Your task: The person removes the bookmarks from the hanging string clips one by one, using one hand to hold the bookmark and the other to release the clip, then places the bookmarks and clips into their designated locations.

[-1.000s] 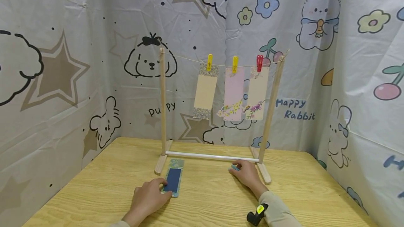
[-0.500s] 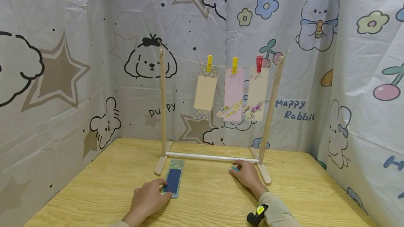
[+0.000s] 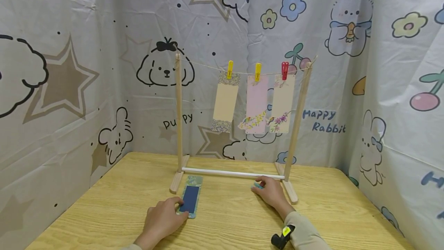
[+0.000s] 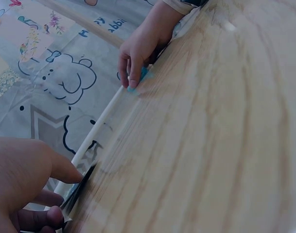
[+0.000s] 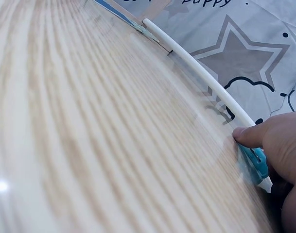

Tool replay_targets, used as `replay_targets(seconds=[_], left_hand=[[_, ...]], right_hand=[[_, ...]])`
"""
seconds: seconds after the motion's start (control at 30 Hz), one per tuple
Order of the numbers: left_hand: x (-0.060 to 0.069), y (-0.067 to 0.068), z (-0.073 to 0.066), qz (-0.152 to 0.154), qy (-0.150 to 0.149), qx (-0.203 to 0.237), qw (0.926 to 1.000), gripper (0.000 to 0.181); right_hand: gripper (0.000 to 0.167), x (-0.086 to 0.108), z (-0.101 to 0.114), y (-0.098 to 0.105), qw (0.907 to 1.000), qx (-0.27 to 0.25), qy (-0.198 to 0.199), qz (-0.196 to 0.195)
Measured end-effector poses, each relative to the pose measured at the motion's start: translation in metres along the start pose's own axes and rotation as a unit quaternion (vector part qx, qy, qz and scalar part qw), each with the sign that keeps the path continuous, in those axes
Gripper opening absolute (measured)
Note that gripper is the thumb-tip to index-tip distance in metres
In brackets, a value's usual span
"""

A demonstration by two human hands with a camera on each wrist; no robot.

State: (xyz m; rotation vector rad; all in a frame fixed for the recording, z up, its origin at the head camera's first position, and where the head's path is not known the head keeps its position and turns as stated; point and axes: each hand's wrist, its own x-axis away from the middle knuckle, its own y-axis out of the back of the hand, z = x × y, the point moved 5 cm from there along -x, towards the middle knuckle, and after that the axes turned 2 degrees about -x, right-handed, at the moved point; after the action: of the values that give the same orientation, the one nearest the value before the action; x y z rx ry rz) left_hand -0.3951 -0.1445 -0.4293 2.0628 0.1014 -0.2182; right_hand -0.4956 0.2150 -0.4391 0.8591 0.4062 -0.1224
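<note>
Your table (image 3: 225, 215) is yellowish wood with a streaky grain, stretching around both hands' fingers. A dark blue card (image 3: 190, 196) with a patterned border lies on it, its near end at your left fingers (image 3: 178, 200). A stand (image 3: 232, 172) rests two wooden feet there: the left foot (image 3: 177, 183) beyond your left fingers, the right foot (image 3: 290, 192) just right of your right fingers (image 3: 257, 190).

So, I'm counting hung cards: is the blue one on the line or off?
Off: the blue card is down at the table, below the line, with the left hand at its near end.
</note>
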Motion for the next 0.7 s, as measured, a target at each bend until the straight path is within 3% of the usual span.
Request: replay_targets(seconds=[0.7], left_hand=[[-0.0003,0.0000,0.0005,0.002,-0.004,0.003,1.0000,0.033]], right_hand=[[0.039,-0.0013,-0.0026,-0.0024,1.0000,-0.003,-0.002,0.001]])
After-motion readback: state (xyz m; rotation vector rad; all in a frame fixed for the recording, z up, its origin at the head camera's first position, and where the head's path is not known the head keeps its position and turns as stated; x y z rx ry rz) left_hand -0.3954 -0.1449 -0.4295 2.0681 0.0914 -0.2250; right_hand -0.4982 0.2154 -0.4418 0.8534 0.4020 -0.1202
